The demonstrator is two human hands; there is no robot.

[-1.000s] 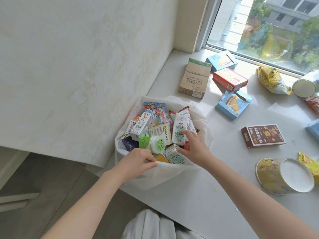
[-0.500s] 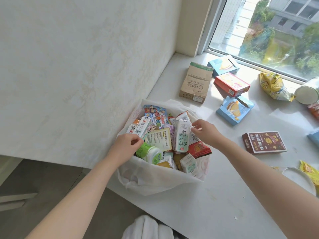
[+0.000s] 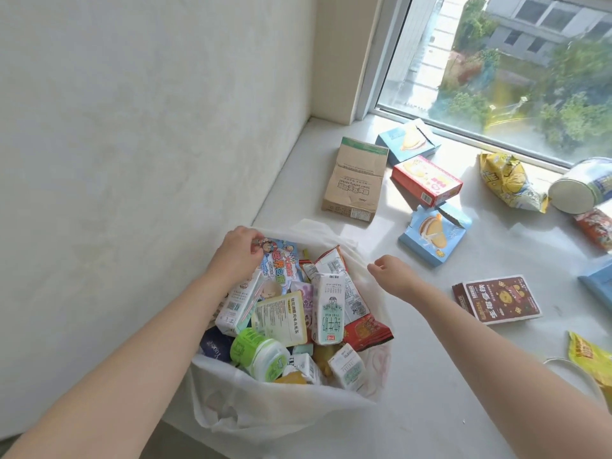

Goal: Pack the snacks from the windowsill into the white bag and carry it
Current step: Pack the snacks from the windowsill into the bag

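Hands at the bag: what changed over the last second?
Both hands left the near side of the white bag. The left hand moved to the far rim, fingers pinching it by the cartoon packet. The right hand let go of the milk carton and moved to the right rim, whether gripping is unclear. Boxes on the windowsill stayed put.
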